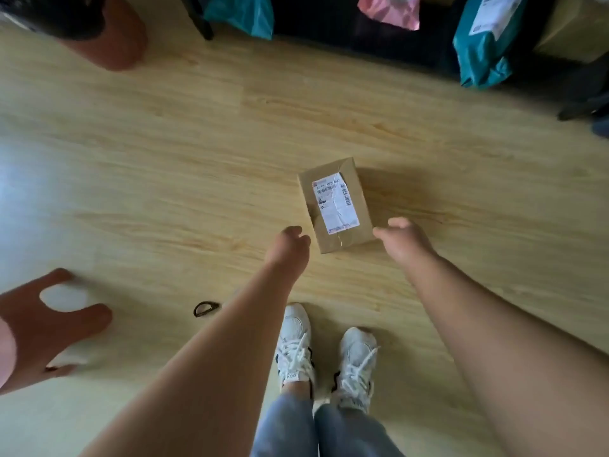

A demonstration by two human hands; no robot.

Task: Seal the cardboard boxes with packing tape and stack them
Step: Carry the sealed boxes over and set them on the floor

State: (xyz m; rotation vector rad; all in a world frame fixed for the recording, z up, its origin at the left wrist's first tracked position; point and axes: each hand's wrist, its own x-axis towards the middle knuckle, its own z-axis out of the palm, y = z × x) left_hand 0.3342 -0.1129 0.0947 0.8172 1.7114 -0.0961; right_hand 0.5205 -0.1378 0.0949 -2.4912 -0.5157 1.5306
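Observation:
A small brown cardboard box [336, 204] lies on the wooden floor, its white shipping label facing up and a strip of clear tape running along its top. My left hand [290, 245] hangs just left of the box's near corner, fingers loosely curled and holding nothing. My right hand [402, 240] is at the box's near right corner, fingers loosely curled, close to the cardboard; whether it touches I cannot tell. Both arms reach down from above my white sneakers [326, 351].
A black ring-shaped object [206, 308] lies on the floor at the left of my arm. A reddish-brown stool [49, 324] stands at the lower left, another [108, 37] at the upper left. Teal [484, 51] and pink [392, 9] mailer bags sit along the far edge.

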